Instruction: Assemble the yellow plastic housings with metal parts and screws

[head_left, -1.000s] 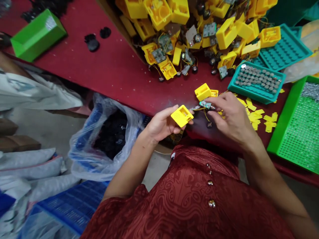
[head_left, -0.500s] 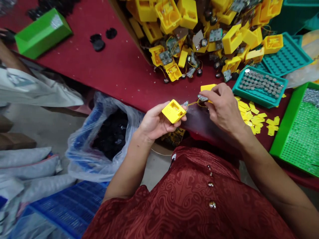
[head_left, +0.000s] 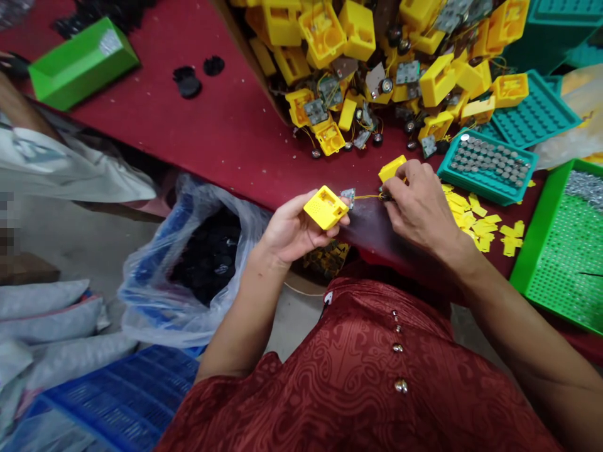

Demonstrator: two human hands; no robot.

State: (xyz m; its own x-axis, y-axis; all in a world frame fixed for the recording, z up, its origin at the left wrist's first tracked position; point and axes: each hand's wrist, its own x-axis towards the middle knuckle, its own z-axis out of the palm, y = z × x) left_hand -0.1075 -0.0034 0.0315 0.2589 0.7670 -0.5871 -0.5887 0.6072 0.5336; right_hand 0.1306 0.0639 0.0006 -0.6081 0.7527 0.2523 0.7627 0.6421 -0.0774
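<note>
My left hand (head_left: 296, 231) is closed around a small yellow plastic case (head_left: 326, 208) with a grid of holes in its face. A circuit board (head_left: 348, 197) sits at my left fingertips beside the case. Yellow wires (head_left: 367, 197) stretch from it to my right hand (head_left: 417, 204), whose fingers pinch a small dark round part (head_left: 386, 196), like the little speakers in the pile; my fingers partly hide it. Just behind those fingers another yellow case (head_left: 392, 168) lies on the red table (head_left: 245, 144).
A heap of yellow cases (head_left: 323, 37) with boards fills the back. To the right are a teal tray of button cells (head_left: 490, 160), loose yellow pieces (head_left: 475, 220) and a green tray (head_left: 532, 251). A lined bin (head_left: 155, 282) stands left; a co-worker's arm (head_left: 26, 113) is beyond.
My right hand has drawn the small round part from over the board area, and the wires look straighter. The board at my left fingertips shows more. The case on the table is less covered.
</note>
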